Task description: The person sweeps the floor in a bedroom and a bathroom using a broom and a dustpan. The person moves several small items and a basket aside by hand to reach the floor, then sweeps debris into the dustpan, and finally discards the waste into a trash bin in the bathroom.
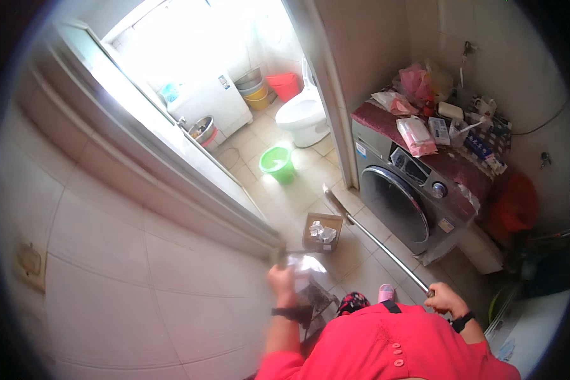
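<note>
My right hand (pixel 446 300) is closed round the upper end of a long metal pole (pixel 389 251). The pole slants away to the far left and ends in a narrow, flat mop-like head (pixel 337 203) at floor level. Next to that head stands a small brown box (pixel 310 239) with crumpled white paper (pixel 323 233) in it. My left hand (pixel 281 282) is raised beside the door frame, slightly blurred, its fingers curled around a short upright brownish piece (pixel 278 256) whose kind I cannot make out. Just beyond the hand lies something shiny and clear (pixel 308 263).
Ahead, a doorway leads to a green bucket (pixel 278 166), a white toilet (pixel 304 117), a red bin (pixel 283 87) and a white appliance (pixel 216 104). At right stands a front-loading washing machine (pixel 396 202) topped with packets. A tiled wall (pixel 107 272) runs along my left.
</note>
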Available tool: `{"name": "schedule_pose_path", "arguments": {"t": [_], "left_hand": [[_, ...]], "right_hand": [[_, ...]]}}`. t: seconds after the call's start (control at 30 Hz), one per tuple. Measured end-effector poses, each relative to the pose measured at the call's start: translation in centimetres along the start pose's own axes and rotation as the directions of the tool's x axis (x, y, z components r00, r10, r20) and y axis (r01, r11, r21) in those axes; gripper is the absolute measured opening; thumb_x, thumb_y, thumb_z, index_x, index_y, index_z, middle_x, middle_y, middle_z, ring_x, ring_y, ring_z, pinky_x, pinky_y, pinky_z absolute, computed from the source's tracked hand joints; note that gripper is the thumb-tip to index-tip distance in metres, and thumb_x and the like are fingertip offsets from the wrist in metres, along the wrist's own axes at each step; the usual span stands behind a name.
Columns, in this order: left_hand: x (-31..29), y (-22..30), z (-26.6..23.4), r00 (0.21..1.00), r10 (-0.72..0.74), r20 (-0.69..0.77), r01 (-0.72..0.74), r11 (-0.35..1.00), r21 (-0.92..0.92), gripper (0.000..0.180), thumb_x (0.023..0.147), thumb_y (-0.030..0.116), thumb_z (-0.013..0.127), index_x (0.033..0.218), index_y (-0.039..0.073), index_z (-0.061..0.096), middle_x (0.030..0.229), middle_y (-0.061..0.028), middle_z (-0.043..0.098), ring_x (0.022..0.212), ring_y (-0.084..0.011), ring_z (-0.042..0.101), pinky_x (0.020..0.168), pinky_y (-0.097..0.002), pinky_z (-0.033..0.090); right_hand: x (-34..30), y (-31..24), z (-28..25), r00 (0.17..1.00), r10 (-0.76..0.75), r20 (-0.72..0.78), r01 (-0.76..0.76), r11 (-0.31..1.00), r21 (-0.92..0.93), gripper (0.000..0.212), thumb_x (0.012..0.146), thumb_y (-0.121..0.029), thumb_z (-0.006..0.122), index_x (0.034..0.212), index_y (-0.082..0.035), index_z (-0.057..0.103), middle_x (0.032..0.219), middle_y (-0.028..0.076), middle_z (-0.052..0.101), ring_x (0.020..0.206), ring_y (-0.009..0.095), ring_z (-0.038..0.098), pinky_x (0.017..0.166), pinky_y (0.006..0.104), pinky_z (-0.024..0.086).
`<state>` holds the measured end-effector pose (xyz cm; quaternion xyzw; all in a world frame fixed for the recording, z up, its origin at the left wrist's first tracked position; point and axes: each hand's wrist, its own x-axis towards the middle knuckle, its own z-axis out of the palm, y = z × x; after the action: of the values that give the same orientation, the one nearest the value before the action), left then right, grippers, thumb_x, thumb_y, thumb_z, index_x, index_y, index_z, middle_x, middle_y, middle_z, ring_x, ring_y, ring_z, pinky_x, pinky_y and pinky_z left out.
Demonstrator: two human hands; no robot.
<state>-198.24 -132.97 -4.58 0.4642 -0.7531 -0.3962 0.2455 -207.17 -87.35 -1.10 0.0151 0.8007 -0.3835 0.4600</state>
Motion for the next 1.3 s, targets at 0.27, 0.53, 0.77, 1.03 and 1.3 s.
{"name": "schedule_pose_path", "arguments": {"t": [0.27,0.53,0.77,1.03,1.3], "left_hand": [[12.6,2.0,2.1,0.969,-0.096,-0.228,0.104,0.994,0.022,0.025,0.066,0.02,0.07,0.072,-0.003,0.065,0.066,-0.0164,0.064,0.059,-0.0253,0.061,0.059,-0.0382,0.046],[28.1,2.5,4.2,0.955,-0.28,-0.097,0.259,0.949,-0.18,0.025,0.062,0.019,0.074,0.077,0.0,0.065,0.066,-0.0078,0.064,0.059,-0.0173,0.057,0.061,-0.0331,0.046],[39.5,7.4,6.1,0.93,-0.351,-0.11,0.325,0.924,-0.201,0.023,0.067,0.012,0.07,0.081,-0.004,0.063,0.07,-0.0119,0.065,0.063,-0.02,0.061,0.059,-0.0341,0.048],[51.3,6.9,7.8,0.985,-0.016,-0.171,0.044,0.986,0.161,0.03,0.076,0.026,0.069,0.086,-0.003,0.064,0.081,-0.015,0.063,0.074,-0.0275,0.06,0.067,-0.0381,0.048],[60.3,14.2,1.8,0.884,0.31,-0.35,-0.201,0.928,0.313,0.017,0.077,0.013,0.064,0.088,0.0,0.065,0.09,-0.0164,0.059,0.087,-0.0322,0.056,0.078,-0.0409,0.046]], "right_hand": [[11.0,-15.7,-1.4,0.997,-0.072,0.028,0.075,0.992,-0.105,0.015,0.072,-0.008,0.064,0.076,-0.002,0.05,0.052,0.007,0.051,0.041,0.014,0.051,0.034,0.0285,0.036],[21.8,-32.4,2.0,0.99,0.022,0.141,-0.027,0.999,0.036,0.013,0.077,-0.007,0.063,0.073,-0.003,0.052,0.053,0.004,0.05,0.037,0.012,0.045,0.033,0.0264,0.032],[30.2,-41.4,1.1,0.984,0.094,0.153,-0.113,0.986,0.123,0.011,0.078,-0.006,0.063,0.074,-0.003,0.054,0.055,0.002,0.05,0.041,0.01,0.049,0.035,0.026,0.036],[42.2,-46.1,-2.3,0.976,0.163,0.145,-0.173,0.983,0.057,0.011,0.077,-0.005,0.063,0.075,-0.003,0.053,0.057,0.004,0.053,0.043,0.012,0.052,0.036,0.029,0.042],[45.4,-51.5,-7.0,0.935,0.195,0.295,-0.217,0.975,0.043,0.011,0.078,-0.006,0.061,0.072,-0.002,0.053,0.057,0.003,0.053,0.045,0.011,0.052,0.039,0.0286,0.044]]}}
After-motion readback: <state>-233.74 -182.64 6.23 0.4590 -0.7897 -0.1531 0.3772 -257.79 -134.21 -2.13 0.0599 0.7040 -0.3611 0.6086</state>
